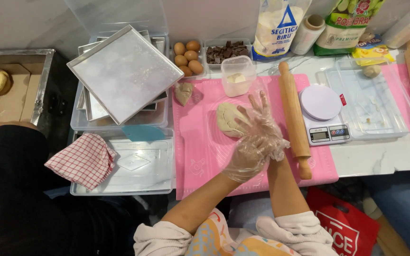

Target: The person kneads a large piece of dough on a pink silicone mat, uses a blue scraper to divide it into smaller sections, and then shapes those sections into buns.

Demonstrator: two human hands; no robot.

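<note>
Both gloved: left hand (250, 154) overlapping right hand (258, 121), fingers spread, pressing flat dough (228, 119) on pink mat (193, 151) beside rolling pin (294, 118).

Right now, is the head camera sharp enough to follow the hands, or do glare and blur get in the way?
Head view: even light, soft shadows; the dough on the pink mat is sharp. The left hand and right hand overlap in crinkled clear gloves, so their outlines blend. Glare whitens the metal tray; edges bow slightly.
</note>
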